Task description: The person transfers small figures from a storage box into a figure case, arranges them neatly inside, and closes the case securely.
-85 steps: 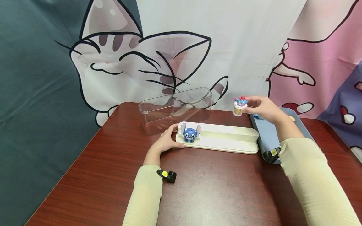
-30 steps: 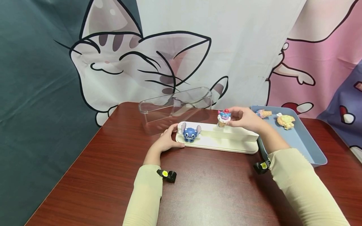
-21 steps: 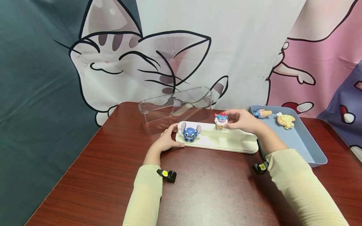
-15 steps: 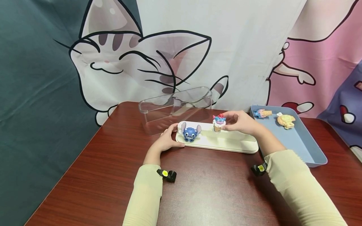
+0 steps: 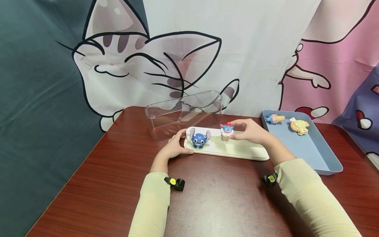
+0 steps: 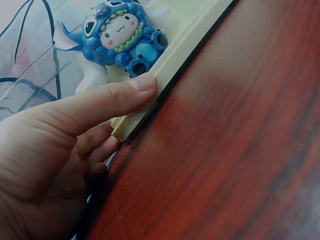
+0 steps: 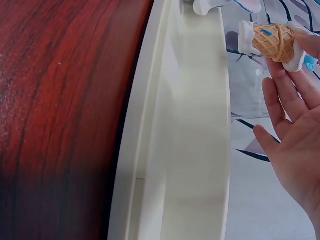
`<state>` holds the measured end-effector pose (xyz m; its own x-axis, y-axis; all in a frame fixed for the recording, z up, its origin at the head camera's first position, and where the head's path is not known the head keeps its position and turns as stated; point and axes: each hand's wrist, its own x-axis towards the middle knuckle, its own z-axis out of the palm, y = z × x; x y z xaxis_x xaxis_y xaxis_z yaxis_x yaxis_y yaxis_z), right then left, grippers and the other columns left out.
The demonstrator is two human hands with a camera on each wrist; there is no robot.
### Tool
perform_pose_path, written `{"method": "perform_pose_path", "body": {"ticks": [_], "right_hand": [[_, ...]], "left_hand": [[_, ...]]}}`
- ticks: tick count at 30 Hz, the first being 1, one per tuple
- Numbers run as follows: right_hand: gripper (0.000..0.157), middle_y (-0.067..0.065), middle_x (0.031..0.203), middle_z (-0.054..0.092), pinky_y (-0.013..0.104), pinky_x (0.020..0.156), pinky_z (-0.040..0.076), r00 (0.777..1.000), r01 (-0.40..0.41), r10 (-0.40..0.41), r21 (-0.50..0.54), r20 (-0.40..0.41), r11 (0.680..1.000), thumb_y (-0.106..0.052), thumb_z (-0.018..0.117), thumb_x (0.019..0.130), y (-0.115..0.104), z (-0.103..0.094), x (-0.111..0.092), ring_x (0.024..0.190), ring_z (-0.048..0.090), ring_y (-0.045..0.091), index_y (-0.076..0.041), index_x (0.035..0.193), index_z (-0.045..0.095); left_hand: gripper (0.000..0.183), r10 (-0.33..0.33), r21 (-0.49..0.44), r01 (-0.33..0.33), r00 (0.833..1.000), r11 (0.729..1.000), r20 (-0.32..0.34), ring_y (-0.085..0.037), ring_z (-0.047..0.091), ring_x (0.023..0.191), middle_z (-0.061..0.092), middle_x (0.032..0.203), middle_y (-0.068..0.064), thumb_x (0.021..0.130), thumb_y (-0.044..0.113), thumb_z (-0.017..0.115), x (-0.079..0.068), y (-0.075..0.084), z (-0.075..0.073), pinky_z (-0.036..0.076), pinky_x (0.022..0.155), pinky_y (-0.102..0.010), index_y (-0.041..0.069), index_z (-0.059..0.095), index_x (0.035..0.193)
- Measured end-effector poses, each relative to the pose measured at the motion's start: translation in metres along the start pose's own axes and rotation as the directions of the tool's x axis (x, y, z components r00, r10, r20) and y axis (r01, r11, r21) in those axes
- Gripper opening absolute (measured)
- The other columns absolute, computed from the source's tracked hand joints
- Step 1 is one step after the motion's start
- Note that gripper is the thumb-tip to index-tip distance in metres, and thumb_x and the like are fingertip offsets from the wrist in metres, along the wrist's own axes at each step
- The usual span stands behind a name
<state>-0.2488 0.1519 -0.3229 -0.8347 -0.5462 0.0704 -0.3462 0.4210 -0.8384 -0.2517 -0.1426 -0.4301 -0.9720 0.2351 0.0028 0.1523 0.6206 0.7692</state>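
Note:
My left hand (image 5: 173,148) grips the left end of a long cream display base (image 5: 245,150), thumb on its front edge and fingers behind, as the left wrist view shows. A blue big-eared figurine (image 5: 199,141) sits on that end; a small white face shows inside its hood in the left wrist view. Between thumb and fingers, my right hand (image 5: 251,132) pinches an ice-cream-cone figurine (image 5: 226,132) with a blue head and red cherry. It is upright, overlapping the base just right of the blue one. The right wrist view shows its waffle cone (image 7: 275,42) and white foot.
A clear plastic cover (image 5: 161,123) stands behind the base at the left. To the right, a blue-grey tray (image 5: 328,156) holds a blue-and-pink cone figurine (image 5: 275,118) and a yellow figurine (image 5: 299,126). A patterned cloth hangs behind the brown table (image 5: 219,194).
My right hand has carried the cone figurine left and down from beside the tray to the base, nearing the blue figurine. My left hand has stayed put.

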Motion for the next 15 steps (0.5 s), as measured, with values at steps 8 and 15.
{"method": "perform_pose_path", "body": {"ticks": [8,15], "right_hand": [[0.043,0.011,0.105,0.053,0.044,0.086,0.029,1.0,0.014,-0.015,-0.035,-0.005,0.999,-0.012,0.069,0.068,0.022,0.002,0.007,0.098,0.045,0.02,-0.001,0.107,0.054],[0.044,0.007,0.114,0.047,0.043,0.089,0.024,0.997,0.07,-0.072,-0.125,-0.01,0.99,-0.019,0.071,0.067,0.033,0.004,0.011,0.111,0.034,0.02,-0.007,0.107,0.057]], "left_hand": [[0.09,0.01,0.003,-0.01,1.0,1.0,-0.003,-0.018,0.03,0.107,0.043,0.115,0.003,0.052,0.042,0.076,0.0,0.0,-0.001,0.019,0.09,-0.041,0.029,0.027,0.126],[0.089,0.022,-0.002,-0.022,1.0,1.0,-0.003,-0.017,0.031,0.106,0.043,0.114,0.002,0.053,0.041,0.076,0.0,0.0,-0.001,0.02,0.09,-0.041,0.028,0.027,0.125]]}}
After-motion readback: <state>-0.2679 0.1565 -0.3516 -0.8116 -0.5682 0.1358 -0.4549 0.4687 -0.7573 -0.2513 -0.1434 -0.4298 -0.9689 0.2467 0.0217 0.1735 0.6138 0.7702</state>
